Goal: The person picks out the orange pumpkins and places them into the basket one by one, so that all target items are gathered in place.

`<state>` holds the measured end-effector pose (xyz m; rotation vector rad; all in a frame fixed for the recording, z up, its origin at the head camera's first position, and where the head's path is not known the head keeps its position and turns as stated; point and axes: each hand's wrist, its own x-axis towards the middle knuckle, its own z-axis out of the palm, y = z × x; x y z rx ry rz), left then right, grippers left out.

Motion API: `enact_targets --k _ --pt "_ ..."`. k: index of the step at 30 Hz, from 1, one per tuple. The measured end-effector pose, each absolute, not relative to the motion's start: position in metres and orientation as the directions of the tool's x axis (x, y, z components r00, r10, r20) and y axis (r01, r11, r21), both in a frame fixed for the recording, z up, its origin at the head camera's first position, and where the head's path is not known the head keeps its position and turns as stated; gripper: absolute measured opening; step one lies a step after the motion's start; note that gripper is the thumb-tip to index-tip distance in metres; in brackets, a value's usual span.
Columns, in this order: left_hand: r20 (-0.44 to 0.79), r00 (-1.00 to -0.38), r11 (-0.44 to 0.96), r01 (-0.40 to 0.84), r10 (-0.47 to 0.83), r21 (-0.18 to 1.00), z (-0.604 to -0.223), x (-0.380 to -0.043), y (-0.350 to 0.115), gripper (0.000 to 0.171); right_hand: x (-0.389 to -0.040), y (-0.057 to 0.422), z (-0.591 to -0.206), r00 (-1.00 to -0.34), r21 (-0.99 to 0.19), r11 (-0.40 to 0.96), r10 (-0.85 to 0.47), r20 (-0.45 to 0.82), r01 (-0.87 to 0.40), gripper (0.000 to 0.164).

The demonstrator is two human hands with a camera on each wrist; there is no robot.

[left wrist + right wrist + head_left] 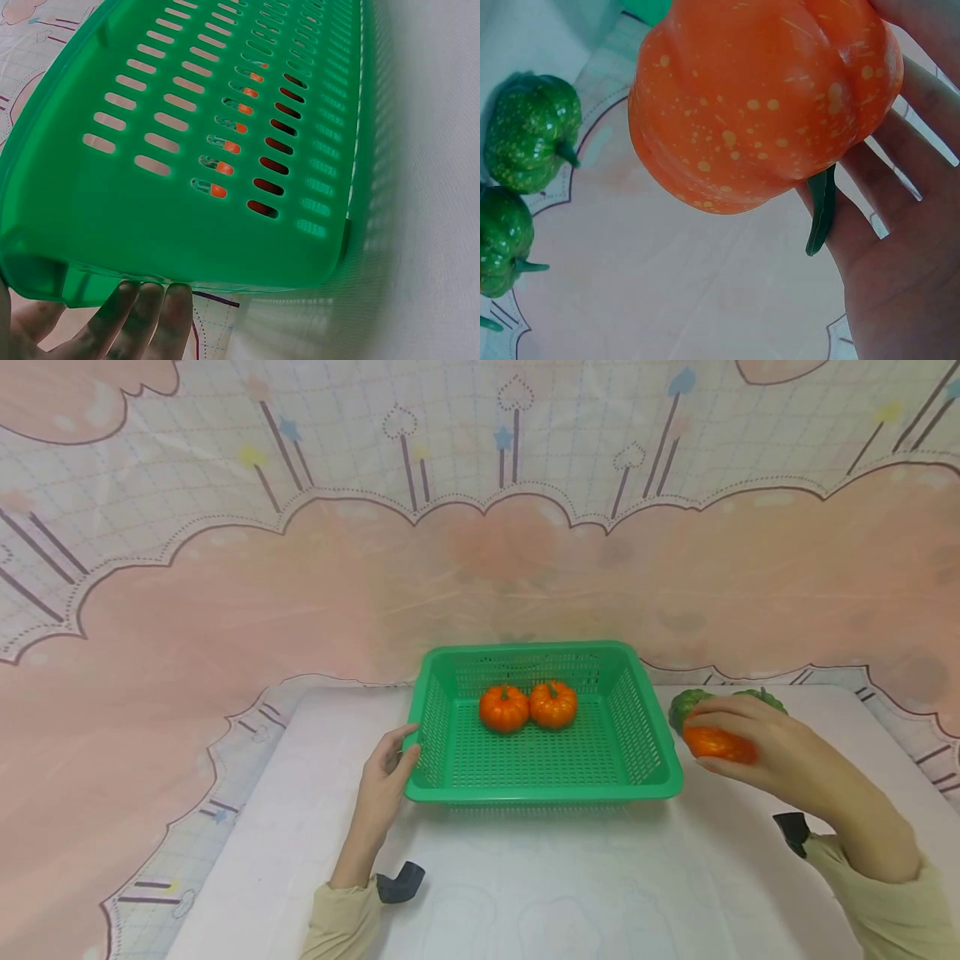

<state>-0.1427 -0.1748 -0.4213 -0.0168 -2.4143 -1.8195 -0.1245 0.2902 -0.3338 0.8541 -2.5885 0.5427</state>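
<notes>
A green plastic basket (543,793) holds two small orange pumpkins, one on the left (504,708) and one on the right (553,705). At its left end my left hand (381,777) touches the rim, and the left wrist view shows extended fingers (176,315) against the outside of the end wall. To the right of the basket, my right hand (765,743) grips another orange pumpkin (716,745), its speckled skin and dark green stem plain in the right wrist view. Green pumpkins, one (532,135) above another (502,240), lie beyond that hand, partly hidden in the head view.
The basket stands on a white-covered table (510,885). A patterned pink and white cloth (487,568) rises behind the table and hangs around its sides. A further green stem (489,324) shows at the right wrist view's lower left edge.
</notes>
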Motion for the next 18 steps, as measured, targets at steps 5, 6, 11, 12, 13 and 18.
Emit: enact_targets --k 5,6,11,12,13,18 --pt "0.104 -0.992 0.292 0.079 -0.071 0.953 -0.422 -0.143 -0.174 0.04 -0.127 0.284 -0.332 -0.736 -0.232 0.73 -0.506 0.449 -0.643 0.048" --pt "0.107 -0.992 0.291 0.082 -0.071 0.953 -0.422 -0.143 -0.174 0.04 -0.128 0.283 -0.331 -0.736 -0.23 0.73 -0.508 0.447 -0.644 0.048" --pt "0.111 -0.992 0.288 0.087 -0.067 0.954 -0.421 -0.143 -0.174 0.041 -0.13 0.278 -0.328 -0.738 -0.211 0.74 -0.512 0.439 -0.639 0.048" --pt "0.111 -0.992 0.287 0.087 -0.066 0.954 -0.421 -0.143 -0.174 0.041 -0.131 0.277 -0.328 -0.738 -0.205 0.742 -0.514 0.437 -0.638 0.048" --pt "0.111 -0.992 0.286 0.088 -0.066 0.954 -0.421 -0.143 -0.175 0.041 -0.131 0.276 -0.328 -0.737 -0.201 0.742 -0.518 0.435 -0.64 0.048" --pt "0.112 -0.991 0.292 0.087 -0.072 0.953 -0.421 -0.143 -0.174 0.041 -0.134 0.27 -0.326 -0.714 -0.183 0.722 -0.55 0.434 -0.667 0.047"
